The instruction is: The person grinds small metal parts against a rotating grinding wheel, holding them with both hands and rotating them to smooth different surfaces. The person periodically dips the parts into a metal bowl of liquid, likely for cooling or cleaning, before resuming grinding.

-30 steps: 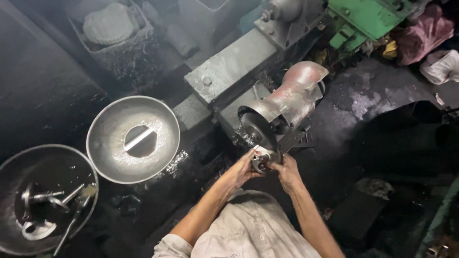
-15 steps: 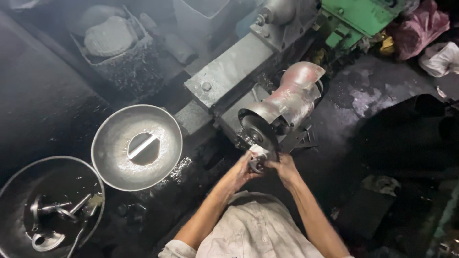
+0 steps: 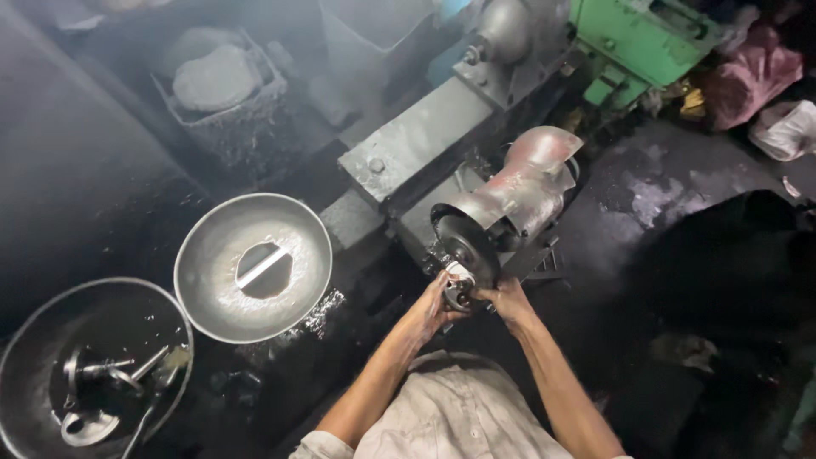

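- Metal: small shiny part point(image 3: 460, 292) pressed to the dark grinding wheel point(image 3: 467, 248).
- Left hand point(image 3: 431, 309) and right hand point(image 3: 507, 298): fingers clenched on it.
- Same as a moment ago, grinding still on.

Pale cream shirt point(image 3: 459, 416), short sleeves, creased cloth; forearms bare.

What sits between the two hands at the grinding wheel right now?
In the head view, a small metal part sits between the left hand and right hand, pressed to the dark grinding wheel.
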